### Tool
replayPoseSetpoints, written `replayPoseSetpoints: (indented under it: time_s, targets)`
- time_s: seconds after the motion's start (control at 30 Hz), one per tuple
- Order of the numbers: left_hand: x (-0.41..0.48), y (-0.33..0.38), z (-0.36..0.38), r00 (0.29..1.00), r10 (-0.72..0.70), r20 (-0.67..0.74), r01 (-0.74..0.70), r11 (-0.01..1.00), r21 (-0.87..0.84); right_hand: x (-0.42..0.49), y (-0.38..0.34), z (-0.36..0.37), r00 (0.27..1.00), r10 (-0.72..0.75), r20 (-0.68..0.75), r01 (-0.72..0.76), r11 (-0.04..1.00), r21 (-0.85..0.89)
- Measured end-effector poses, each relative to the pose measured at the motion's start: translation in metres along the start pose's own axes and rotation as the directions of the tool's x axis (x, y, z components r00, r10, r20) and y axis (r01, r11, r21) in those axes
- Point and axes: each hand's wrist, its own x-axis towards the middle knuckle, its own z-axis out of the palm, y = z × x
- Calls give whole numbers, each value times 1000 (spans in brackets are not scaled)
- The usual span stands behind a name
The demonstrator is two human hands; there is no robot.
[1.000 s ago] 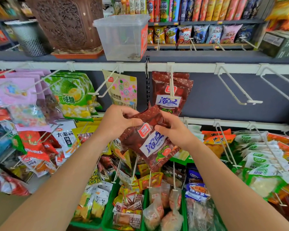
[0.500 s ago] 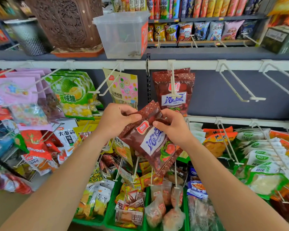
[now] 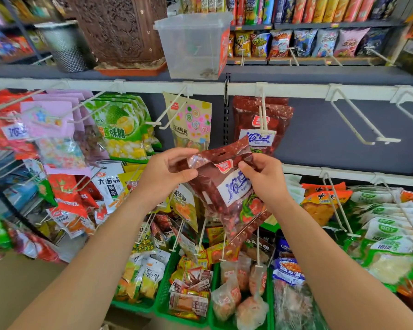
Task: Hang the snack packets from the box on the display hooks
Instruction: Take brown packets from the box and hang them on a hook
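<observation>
- Both hands are up in front of the display, sharing one dark red snack packet (image 3: 224, 186) between them.
- The left hand (image 3: 167, 173) pinches the packet's top left corner, thumb in front and fingers curled behind.
- The right hand (image 3: 266, 181) grips the top right edge, thumb pressed on the front beside the little red logo.
- Compared with a second ago, the packet sits less steeply tilted, and its top strip faces the camera.
- The hang slot (image 3: 221, 154) now shows plainly; before, the strip was folded over and harder to read.
- The top right corner has climbed too, and it now overlaps the white label of the matching hanging packets (image 3: 253, 120).
- Those hang on the white hook (image 3: 262, 110) just above; the held packet is not on it yet.
- The neighbouring hook (image 3: 358, 126) to the right is bare, as before.
</observation>
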Motion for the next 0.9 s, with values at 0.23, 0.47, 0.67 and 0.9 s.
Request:
replayPoseSetpoints:
  time_s: [0.23,0.47,0.67,0.9]
  targets:
    - [1,0,2,995,-15,-98,20,999,49,0,-6,3,1000,0,-29,0,1000,-1]
    - [12,-3,6,980,21,-199,-3,996,87,-4,-8,-2,998,22,-51,-26,996,-80]
    - [21,1,10,973,53,-223,-27,992,120,-23,-9,-33,992,6,-127,-19,995,-97]
    - [26,7,12,971,55,-235,-24,991,133,-44,-19,-64,964,-67,-258,46,995,-85]
